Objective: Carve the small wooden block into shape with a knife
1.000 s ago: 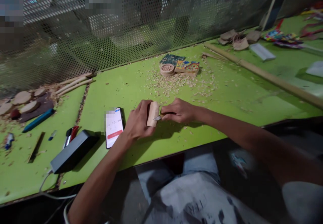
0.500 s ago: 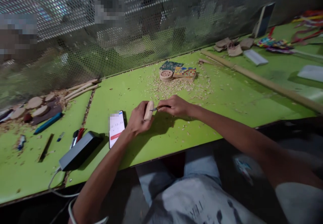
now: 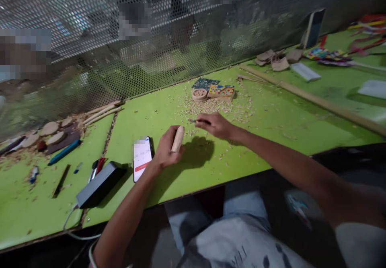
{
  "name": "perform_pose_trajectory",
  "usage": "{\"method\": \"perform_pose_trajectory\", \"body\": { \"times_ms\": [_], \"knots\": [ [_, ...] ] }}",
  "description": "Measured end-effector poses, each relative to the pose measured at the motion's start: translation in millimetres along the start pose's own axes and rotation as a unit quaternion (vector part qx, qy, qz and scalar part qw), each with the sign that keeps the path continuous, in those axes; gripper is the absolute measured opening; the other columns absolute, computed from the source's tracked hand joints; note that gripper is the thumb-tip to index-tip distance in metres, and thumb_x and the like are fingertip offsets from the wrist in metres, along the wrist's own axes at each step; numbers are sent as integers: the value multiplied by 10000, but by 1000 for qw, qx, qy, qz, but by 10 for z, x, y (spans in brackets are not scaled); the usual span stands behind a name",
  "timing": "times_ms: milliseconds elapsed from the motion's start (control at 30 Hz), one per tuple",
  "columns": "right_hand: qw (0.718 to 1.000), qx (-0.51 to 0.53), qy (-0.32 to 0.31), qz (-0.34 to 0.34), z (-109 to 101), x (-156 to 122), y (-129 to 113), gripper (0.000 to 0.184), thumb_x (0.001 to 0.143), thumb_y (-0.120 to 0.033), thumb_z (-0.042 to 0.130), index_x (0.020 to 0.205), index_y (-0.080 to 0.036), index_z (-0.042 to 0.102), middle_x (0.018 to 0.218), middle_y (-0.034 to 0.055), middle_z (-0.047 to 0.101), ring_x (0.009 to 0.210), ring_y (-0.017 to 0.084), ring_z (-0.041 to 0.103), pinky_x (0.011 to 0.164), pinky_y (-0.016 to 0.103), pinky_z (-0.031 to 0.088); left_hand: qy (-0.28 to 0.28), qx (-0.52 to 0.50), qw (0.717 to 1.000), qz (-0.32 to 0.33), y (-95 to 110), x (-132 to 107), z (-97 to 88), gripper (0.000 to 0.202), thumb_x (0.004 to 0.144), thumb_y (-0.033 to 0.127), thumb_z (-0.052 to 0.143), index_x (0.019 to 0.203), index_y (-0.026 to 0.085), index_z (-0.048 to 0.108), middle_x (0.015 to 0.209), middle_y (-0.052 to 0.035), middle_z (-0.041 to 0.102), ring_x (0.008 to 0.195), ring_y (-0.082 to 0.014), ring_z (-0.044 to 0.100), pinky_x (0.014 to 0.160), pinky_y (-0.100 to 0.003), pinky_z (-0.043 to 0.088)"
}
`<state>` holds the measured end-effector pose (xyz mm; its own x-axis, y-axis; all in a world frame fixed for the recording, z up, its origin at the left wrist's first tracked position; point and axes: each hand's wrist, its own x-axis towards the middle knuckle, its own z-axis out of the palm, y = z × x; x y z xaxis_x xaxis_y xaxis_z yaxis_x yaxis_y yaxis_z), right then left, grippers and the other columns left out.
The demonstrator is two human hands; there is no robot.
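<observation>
In my left hand (image 3: 168, 147) is a short, pale piece of wood (image 3: 178, 138), rounded at its upper end, with my fingers wrapped round it. My right hand (image 3: 215, 124) closes on a small carving knife (image 3: 192, 120), its handle mostly hidden in the fist and the thin blade pointing left. The blade stands apart from the wood, a little above and to the right of it. Beyond the hands, wood shavings (image 3: 208, 106) lie scattered round a round carved wooden piece (image 3: 199, 95) and a block with a colourful patterned top (image 3: 221, 91).
Left of my forearm are a phone (image 3: 142, 159) and a dark box with a cable (image 3: 101, 184). Further left lie a teal pen-like tool (image 3: 64, 152) and wooden discs (image 3: 56, 137). A long pole (image 3: 319, 99) crosses the right side. Perforated mesh (image 3: 157, 54) stands behind the green table (image 3: 163, 107).
My right hand has drawn the knife away from the wood, where its blade was touching, up and to the right. My left hand keeps its hold. The view has shifted slightly.
</observation>
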<state>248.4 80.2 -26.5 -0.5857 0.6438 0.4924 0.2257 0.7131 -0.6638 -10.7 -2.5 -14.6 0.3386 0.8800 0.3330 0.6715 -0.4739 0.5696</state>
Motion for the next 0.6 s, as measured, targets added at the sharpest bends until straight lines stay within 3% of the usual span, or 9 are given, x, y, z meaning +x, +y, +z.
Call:
{"method": "perform_pose_trajectory", "body": {
  "times_ms": [167,300,600],
  "knots": [
    [992,16,-111,-62,369,-106,-374,374,1081,-521,484,992,-207,667,721,-31,610,630,114,513,635,250,296,4,0,1000,-9,-35,-22,61,555,732,310,640,1256,208,488,1050,-74,686,803,-227,628,698,-374,491],
    [989,4,-131,-62,370,-128,-377,397,1086,-530,450,1010,-211,675,736,-12,635,633,128,514,629,255,276,8,-3,1000,3,-17,-22,84,527,772,362,645,1251,214,483,1077,-85,679,822,-232,634,718,-398,504],
    [989,-10,-124,-84,352,-122,-392,401,1097,-522,424,1008,-213,663,772,1,666,649,133,540,646,258,290,-7,-63,998,6,117,-35,129,419,772,314,612,1168,202,537,1006,-60,707,824,-224,658,713,-372,516]
  ]
}}
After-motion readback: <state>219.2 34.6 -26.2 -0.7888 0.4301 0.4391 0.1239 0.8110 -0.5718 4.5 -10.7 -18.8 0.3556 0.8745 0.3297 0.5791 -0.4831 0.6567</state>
